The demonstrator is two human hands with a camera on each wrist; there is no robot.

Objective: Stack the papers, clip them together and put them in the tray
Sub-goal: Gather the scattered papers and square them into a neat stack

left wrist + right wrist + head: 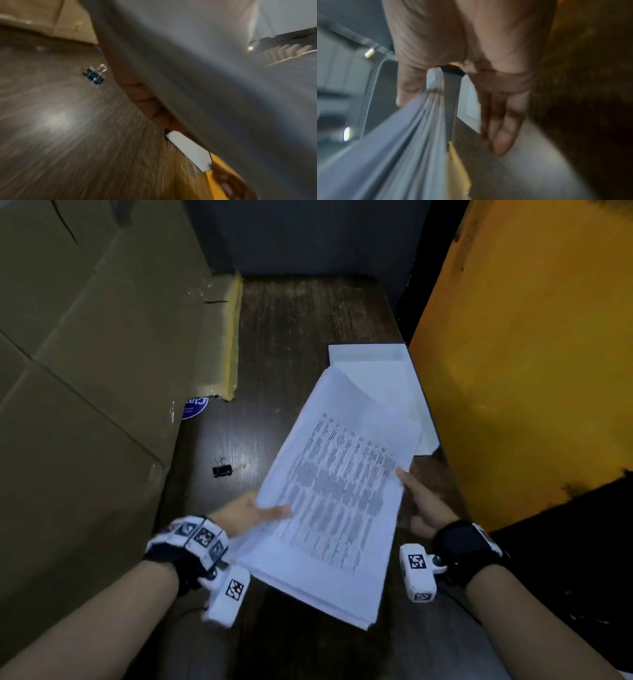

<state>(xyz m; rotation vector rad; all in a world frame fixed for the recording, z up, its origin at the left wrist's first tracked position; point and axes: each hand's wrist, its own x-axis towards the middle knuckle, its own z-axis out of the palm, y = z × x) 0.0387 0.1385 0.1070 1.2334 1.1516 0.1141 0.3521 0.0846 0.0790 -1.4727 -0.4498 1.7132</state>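
Left hand (251,513) has the papers (337,501) pinched along their left edge, thumb on top of the printed page and fingers underneath. Right hand (423,508) is on the opposite edge. In the right wrist view its thumb is on one side of the sheet edges and the fingers are hanging fairly straight on the other, so it looks more like a light steadying hold than a hard clamp. Both wrist views are blurry, so I wouldn't swear to finer detail.

The stack is lifted off the surface (294,330) and tilted, with the far end pointing toward the white tray (368,354) sitting against the orange panel (513,354). The top sheet at the far end is peeling away from the rest, and you can see the page edges fanned out near the right hand — so the pile isn't squared up yet.

The binder clip (222,468) is lying on the surface to the left of the papers, near the cardboard boxes (85,354), untouched.

My take: stacking isn't quite finished. Best move is probably to stand the pile on one edge and tap it on the surface until the sheets line up, keeping both hands loose enough to let pages slide. Then hold one corner tight before reaching for the clip — otherwise that loose top sheet will likely get clipped crooked.
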